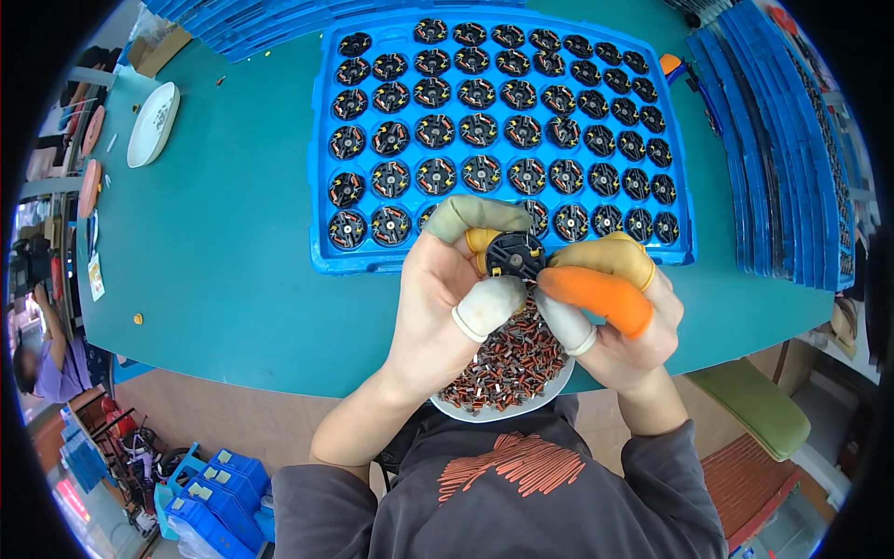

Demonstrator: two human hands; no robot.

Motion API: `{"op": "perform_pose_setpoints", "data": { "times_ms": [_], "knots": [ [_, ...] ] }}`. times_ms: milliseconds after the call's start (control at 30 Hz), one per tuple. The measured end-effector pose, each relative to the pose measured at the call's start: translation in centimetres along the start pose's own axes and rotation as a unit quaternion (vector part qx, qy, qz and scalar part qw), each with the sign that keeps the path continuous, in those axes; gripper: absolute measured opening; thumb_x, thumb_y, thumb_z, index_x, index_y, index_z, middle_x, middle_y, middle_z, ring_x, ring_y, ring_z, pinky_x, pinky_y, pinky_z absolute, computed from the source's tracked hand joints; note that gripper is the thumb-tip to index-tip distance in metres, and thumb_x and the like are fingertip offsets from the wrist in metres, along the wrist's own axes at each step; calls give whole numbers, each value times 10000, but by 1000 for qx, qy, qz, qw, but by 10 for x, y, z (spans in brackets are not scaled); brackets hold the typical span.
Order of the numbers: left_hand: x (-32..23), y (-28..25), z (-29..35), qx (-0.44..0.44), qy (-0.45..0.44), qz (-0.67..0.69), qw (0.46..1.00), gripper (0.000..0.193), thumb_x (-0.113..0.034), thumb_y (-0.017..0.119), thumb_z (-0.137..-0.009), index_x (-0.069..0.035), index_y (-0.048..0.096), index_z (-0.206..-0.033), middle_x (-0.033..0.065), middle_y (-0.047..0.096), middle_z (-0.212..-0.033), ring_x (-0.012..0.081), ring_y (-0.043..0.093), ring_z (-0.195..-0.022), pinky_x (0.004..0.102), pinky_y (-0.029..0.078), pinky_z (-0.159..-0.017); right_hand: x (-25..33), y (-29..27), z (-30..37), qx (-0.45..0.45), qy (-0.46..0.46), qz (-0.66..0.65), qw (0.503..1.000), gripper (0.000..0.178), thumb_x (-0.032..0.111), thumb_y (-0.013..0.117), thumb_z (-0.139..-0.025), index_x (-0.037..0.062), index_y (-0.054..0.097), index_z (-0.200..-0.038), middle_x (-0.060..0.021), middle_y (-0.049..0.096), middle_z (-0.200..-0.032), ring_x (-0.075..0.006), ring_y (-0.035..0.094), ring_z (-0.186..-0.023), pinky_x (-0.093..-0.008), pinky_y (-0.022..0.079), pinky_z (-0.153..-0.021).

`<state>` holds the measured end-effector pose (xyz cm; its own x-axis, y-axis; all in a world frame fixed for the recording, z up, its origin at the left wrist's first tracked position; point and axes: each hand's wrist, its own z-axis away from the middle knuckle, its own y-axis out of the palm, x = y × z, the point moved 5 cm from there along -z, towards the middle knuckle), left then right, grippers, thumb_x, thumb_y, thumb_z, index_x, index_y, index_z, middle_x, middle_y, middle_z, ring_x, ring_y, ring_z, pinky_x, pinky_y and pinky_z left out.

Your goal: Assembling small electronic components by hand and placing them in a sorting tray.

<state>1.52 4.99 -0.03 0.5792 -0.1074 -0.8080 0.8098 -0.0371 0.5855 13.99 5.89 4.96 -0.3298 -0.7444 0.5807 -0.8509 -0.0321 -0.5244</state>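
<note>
Between my two hands is a round black plastic part (515,255) with metal contacts, held above a bowl. My left hand (447,279) grips it from the left, with finger cots on the thumb and fingers. My right hand (615,293), in yellow, orange and white finger cots, pinches at its lower right edge; whatever sits between those fingertips is too small to make out. Beneath them stands a white bowl (503,415) full of small copper-coloured and dark pieces (507,368). Just beyond, a blue tray (318,186) holds rows of similar black round parts, with one vacant pocket at its far left.
A white dish (154,126) with a few small bits lies at the left on the green table (233,205). Stacked blue trays (778,140) rise at the right, and more (242,28) lie at the back. Another person (60,359) is at the far left. Blue bins (219,494) stand on the floor.
</note>
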Motion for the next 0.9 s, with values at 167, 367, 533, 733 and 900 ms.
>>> {"op": "perform_pose_setpoints", "data": {
  "times_ms": [167,367,533,733,900],
  "knots": [
    [1,6,0,14,-1,31,999,408,-38,587,-675,4,421,-1044,67,479,-996,126,481,-923,264,387,-811,-7,-2,5,-25,54,-111,992,192,-5,704,-599,5,611,-766,-73,557,-738,-174,540,-599,-257,414,-498],
    [2,9,2,36,-13,75,996,427,-42,607,-676,-4,413,-1054,66,475,-998,128,487,-927,262,402,-794,-13,0,10,-25,119,-239,963,160,-26,685,-644,1,601,-777,-71,539,-786,-140,534,-662,-244,426,-551],
    [2,6,1,61,5,58,996,413,-9,593,-680,-5,414,-1052,65,469,-1007,137,484,-955,269,403,-817,-28,22,18,-31,290,-552,781,267,-46,670,-645,21,528,-862,-61,495,-843,-130,516,-751,-233,430,-608],
    [-1,4,1,86,39,30,995,411,23,591,-678,-7,423,-1051,81,471,-1042,156,477,-1007,288,398,-863,-23,5,11,53,167,-271,946,236,13,694,-627,45,571,-826,-59,514,-792,-131,510,-649,-253,427,-543],
    [-2,5,1,84,20,40,995,401,26,599,-672,-5,440,-1039,90,484,-1043,163,473,-1025,290,400,-868,-8,3,7,39,31,-123,991,168,72,698,-626,40,595,-754,-79,495,-741,-188,476,-573,-279,369,-498]
  ]
}}
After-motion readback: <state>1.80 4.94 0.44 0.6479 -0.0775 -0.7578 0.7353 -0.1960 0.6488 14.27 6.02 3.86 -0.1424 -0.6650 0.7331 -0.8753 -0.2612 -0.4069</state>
